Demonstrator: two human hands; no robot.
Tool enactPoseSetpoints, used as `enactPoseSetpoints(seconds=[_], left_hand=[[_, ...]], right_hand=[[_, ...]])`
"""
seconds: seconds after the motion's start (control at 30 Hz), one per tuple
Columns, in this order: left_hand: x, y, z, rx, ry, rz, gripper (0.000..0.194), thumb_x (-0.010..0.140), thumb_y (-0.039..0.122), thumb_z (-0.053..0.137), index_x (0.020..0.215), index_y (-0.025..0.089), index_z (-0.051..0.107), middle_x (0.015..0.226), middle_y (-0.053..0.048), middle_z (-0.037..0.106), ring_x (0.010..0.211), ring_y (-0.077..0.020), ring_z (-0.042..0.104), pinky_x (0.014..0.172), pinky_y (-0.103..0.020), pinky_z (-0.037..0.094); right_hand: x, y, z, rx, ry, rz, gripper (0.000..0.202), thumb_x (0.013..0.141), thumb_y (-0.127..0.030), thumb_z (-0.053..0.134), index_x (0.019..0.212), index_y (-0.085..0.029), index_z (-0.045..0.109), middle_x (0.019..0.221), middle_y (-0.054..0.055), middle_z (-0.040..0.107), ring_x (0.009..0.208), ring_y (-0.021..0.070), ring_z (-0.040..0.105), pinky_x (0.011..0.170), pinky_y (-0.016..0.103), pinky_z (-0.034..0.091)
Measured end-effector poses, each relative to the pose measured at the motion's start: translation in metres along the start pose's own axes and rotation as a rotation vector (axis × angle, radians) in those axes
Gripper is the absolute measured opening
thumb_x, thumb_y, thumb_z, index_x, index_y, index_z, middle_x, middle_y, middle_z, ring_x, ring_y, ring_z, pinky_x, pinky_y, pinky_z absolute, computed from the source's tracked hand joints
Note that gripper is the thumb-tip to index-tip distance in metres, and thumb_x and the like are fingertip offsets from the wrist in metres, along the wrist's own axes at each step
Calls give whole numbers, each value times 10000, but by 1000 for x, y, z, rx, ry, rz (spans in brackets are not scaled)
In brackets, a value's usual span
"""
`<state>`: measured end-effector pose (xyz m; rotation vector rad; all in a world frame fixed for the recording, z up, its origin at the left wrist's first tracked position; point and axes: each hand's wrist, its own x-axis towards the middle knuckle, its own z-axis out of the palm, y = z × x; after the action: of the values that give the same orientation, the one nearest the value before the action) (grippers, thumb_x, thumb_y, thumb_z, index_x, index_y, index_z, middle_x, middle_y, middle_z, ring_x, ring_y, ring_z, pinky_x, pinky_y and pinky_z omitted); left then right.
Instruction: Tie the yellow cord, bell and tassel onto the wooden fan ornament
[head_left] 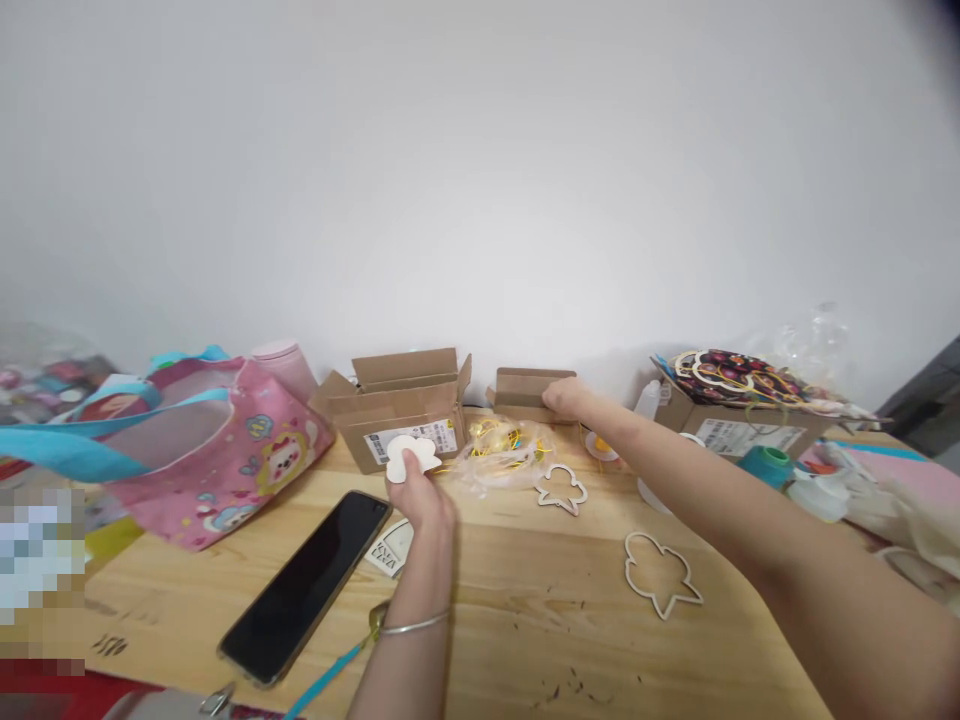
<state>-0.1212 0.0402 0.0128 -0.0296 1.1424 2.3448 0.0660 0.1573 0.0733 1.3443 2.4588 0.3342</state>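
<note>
My left hand (411, 496) is closed on a white cloud-shaped cutout (412, 457), thumb pressed across its face, in front of a larger open cardboard box (397, 410). Stretched forward, my right hand (568, 397) reaches over the rim of a small cardboard box (517, 405); its fingers are hidden inside. Between the hands sits a clear plastic bag (499, 450) with yellow strings. Two outline frames, part cloud and part star, lie on the wood: one frame (561, 490) near the bag, another frame (660, 575) closer to me.
On the left are a black phone (307, 585) and a pink bag (225, 460) with blue handles. A lettered cutout (390, 550) lies partly behind my left wrist. At right stand a full cardboard box (742, 420), a teal thread spool (766, 467) and a white bottle (647, 400).
</note>
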Motion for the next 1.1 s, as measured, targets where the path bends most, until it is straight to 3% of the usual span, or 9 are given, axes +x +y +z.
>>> enactPoseSetpoints(seconds=[0.27, 0.43, 0.6, 0.87, 1.03, 1.1], left_hand=[[30, 2, 14, 65, -53, -139, 119, 725, 114, 531, 832, 166, 529, 764, 2, 583, 629, -93, 580, 545, -208, 465], [47, 12, 14, 85, -49, -165, 121, 718, 111, 512, 822, 172, 520, 749, 9, 578, 619, -94, 580, 553, -218, 475], [50, 16, 8, 77, -38, -188, 119, 734, 113, 494, 838, 166, 516, 739, -1, 577, 596, -92, 576, 570, -232, 490], [27, 24, 16, 78, -37, -68, 182, 760, 156, 491, 938, 176, 523, 845, -13, 599, 710, -93, 601, 597, -195, 490], [13, 40, 19, 114, -75, 98, 202, 741, 198, 541, 939, 161, 560, 931, -33, 610, 819, -118, 601, 649, -199, 491], [17, 55, 19, 188, -165, 191, 203, 713, 220, 578, 902, 145, 592, 926, -40, 621, 826, -130, 601, 691, -216, 488]], right_hand=[[-9, -8, -14, -33, -148, -20, 255, 823, -284, 512, 1031, -139, 540, 1062, 68, 557, 937, 176, 549, 792, 377, 460], [-9, -14, -26, -13, -154, -10, 249, 833, -276, 497, 1038, -139, 536, 1057, 70, 557, 915, 167, 556, 775, 362, 469], [-11, -18, -30, 20, -106, 1, 242, 829, -283, 503, 1009, -127, 546, 1030, 65, 570, 900, 164, 562, 767, 365, 472], [-34, -21, -46, 110, 183, -38, 191, 792, -260, 510, 824, -135, 652, 824, 119, 664, 821, 219, 611, 655, 279, 446], [-40, -61, -74, 146, 447, -199, 330, 898, -269, 273, 1097, -197, 527, 1100, 82, 596, 1023, 186, 520, 788, 278, 405], [-31, -84, -83, 145, 581, -347, 330, 898, -225, 282, 1161, -163, 471, 1191, 87, 539, 1114, 181, 447, 887, 289, 353]])
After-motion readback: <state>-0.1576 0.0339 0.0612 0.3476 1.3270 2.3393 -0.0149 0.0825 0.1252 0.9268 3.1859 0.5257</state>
